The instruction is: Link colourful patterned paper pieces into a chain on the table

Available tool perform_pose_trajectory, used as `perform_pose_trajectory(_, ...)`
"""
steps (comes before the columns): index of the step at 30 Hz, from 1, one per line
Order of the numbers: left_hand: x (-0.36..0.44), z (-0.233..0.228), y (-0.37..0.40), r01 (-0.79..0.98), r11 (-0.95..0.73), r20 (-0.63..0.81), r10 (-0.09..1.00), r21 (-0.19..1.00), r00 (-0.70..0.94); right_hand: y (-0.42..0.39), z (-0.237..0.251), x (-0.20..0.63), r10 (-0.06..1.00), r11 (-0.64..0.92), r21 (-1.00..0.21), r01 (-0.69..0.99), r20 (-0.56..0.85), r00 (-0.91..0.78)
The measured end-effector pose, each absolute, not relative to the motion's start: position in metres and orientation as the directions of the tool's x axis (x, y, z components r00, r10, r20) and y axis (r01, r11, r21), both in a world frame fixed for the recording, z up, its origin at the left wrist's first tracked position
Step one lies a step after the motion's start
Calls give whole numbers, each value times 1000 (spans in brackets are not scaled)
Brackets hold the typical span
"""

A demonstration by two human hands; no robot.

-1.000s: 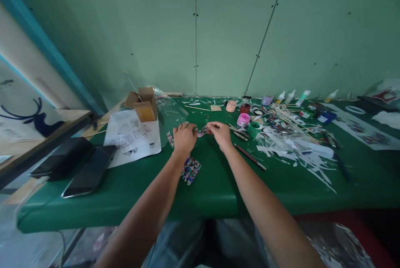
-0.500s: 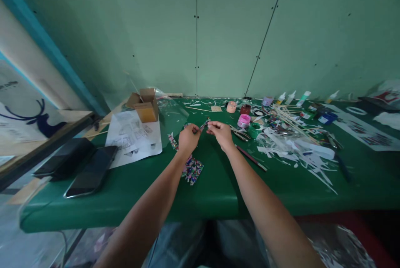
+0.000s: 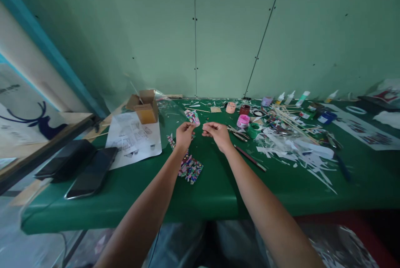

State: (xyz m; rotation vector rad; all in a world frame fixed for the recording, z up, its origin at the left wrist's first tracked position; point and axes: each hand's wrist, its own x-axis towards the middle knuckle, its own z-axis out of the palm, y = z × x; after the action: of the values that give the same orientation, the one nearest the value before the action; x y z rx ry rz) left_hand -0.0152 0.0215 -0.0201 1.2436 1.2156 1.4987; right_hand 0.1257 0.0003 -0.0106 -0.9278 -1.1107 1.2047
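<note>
Your left hand (image 3: 184, 134) is raised just above the green table top (image 3: 218, 189), thumb and forefinger pinched on the lower end of a small multicoloured patterned paper strip (image 3: 192, 116). The strip stands up and leans away to the right, so its long axis runs from your fingertips up toward the wall, free end on top. Your right hand (image 3: 218, 133) sits just beside it, fingertips bunched together and pointing left at the strip's base; too small to tell if they grip anything, maybe a tiny scrap. Small gap between the two hands, not touching. The left hand has the strip, and the right is the nearer free hand, with the strip up and to its left. Under your left wrist a flat patch of the same multicoloured patterned pieces (image 3: 189, 168) lies on the table, and another patterned strip (image 3: 170, 140) lies just left of the hand. Further left are a white printed instruction sheet (image 3: 133, 139), an open brown cardboard box (image 3: 144, 105) and two dark phones (image 3: 89, 172) near the table edge. To the right are a pink pot (image 3: 243, 120), a green tape roll (image 3: 254, 129), a thin red-brown stick (image 3: 250, 158), wooden skewers (image 3: 289, 120) and a mess of white paper offcuts (image 3: 300, 153).
</note>
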Motion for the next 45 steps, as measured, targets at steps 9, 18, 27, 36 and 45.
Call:
perform_pose_trajectory(9,-14,-18,16,-19,-147,144,985,989,-97,0,-14,122,980,200,-961,-189,201,14)
perform_pose_trajectory(18,-9,-15,13,16,-175,175,984,984,-40,11,-24,125,962,241,-962,-130,218,167)
perform_pose_trajectory(27,-8,-16,12,62,-253,254,967,965,-12,11,-23,124,938,307,-950,-46,295,180)
perform_pose_trajectory(36,-11,-23,15,241,-373,379,925,896,21,10,-21,125,934,318,-947,40,321,159)
perform_pose_trajectory(45,-9,-23,11,206,-380,376,925,902,59,6,-17,126,944,304,-953,8,302,131)
